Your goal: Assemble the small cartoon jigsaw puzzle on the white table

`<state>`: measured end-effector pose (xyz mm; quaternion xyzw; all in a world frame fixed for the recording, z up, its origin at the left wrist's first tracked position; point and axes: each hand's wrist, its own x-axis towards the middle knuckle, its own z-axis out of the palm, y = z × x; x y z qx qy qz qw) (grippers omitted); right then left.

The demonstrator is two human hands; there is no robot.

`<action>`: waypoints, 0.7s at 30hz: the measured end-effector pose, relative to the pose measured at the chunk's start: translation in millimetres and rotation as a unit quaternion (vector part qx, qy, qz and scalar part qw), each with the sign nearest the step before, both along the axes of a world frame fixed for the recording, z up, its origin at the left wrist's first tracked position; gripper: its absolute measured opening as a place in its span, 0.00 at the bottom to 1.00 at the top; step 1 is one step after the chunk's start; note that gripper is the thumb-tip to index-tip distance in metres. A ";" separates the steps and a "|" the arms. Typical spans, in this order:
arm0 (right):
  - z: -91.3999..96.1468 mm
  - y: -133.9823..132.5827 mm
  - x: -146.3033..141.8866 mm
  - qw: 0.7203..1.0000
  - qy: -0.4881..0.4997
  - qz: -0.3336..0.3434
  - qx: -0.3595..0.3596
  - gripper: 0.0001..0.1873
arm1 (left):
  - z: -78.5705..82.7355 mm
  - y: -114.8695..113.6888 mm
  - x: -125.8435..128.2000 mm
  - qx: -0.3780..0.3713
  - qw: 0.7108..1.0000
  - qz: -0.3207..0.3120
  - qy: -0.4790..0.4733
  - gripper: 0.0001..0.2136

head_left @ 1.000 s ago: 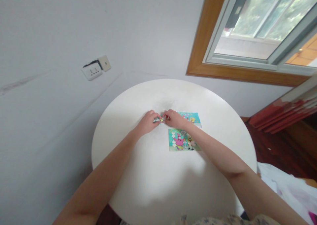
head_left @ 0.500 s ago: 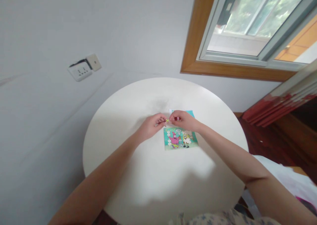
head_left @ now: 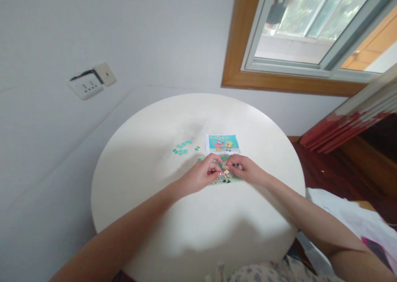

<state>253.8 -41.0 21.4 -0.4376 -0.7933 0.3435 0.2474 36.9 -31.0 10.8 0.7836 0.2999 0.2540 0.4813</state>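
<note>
A partly covered jigsaw puzzle (head_left: pixel 231 180) with cartoon figures on a green ground lies flat on the white round table (head_left: pixel 173 228). My left hand (head_left: pixel 203 173) is over its left half, fingers curled towards the thumb near the yellow figure; anything between them is too small to make out. From the right, my right hand (head_left: pixel 248 169) pinches a small puzzle piece (head_left: pixel 225 166) above the puzzle's middle. The fingertips of both hands are close together. Behind them lies a matching picture sheet (head_left: pixel 222 143) with a white left edge.
Several loose teal puzzle pieces (head_left: pixel 182 148) lie to the left of the picture sheet, with a darker loose piece (head_left: pixel 197 148) beside them. A wall socket (head_left: pixel 86 85) is at the left, a window frame (head_left: pixel 285 85) at the back right. White cloth (head_left: pixel 341 216) lies right of the table.
Both hands have come nearer and slightly right, from in front of the picture sheet onto the puzzle. The sheet and loose pieces are now uncovered. The camera view has shifted a little.
</note>
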 end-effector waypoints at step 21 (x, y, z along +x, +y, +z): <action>-21.4 -8.7 -3.3 0.961 -0.230 -0.101 0.112 0.11 | -10.0 7.4 -4.3 0.307 0.935 -0.027 0.178 0.07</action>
